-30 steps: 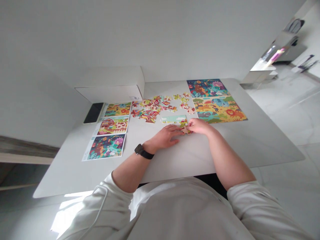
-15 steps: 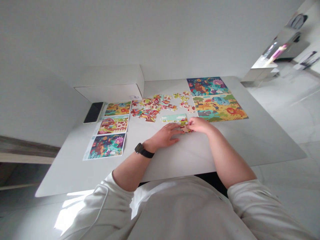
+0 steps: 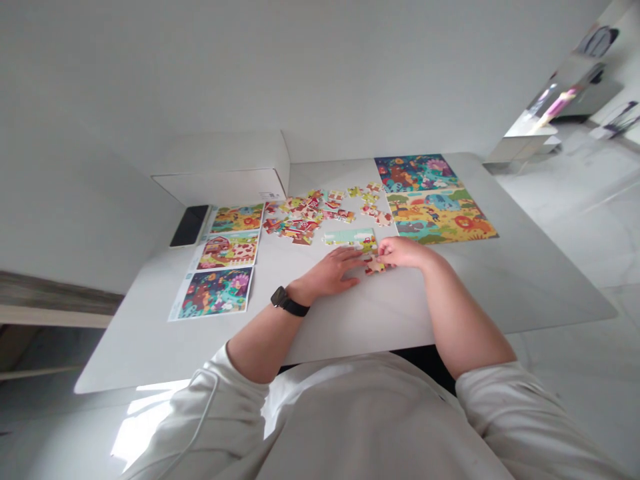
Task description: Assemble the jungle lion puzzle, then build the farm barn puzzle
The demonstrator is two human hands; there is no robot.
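Near the table's middle lies a partly joined jigsaw strip (image 3: 349,236) with pale sky and green ground. My left hand (image 3: 334,270), with a black watch at the wrist, rests flat and spread, its fingertips over the strip's lower side. My right hand (image 3: 401,253) pinches a pinkish puzzle piece (image 3: 375,265) by its right side, just below the strip's right end. The fingers cover part of this piece, and I cannot tell whether it touches the strip. Behind the strip are loose puzzle pieces (image 3: 303,227) in a heap, mostly red, pink and yellow-green.
Two finished-looking animal pictures (image 3: 440,217) lie at the right. On the left are a sheet with three small pictures (image 3: 227,250) and a dark phone (image 3: 189,225). A white box (image 3: 220,185) stands behind them on the white table (image 3: 320,327).
My right hand has drawn the pinkish piece slightly down and right, away from the strip's right end. My left hand stays nearly where it was.
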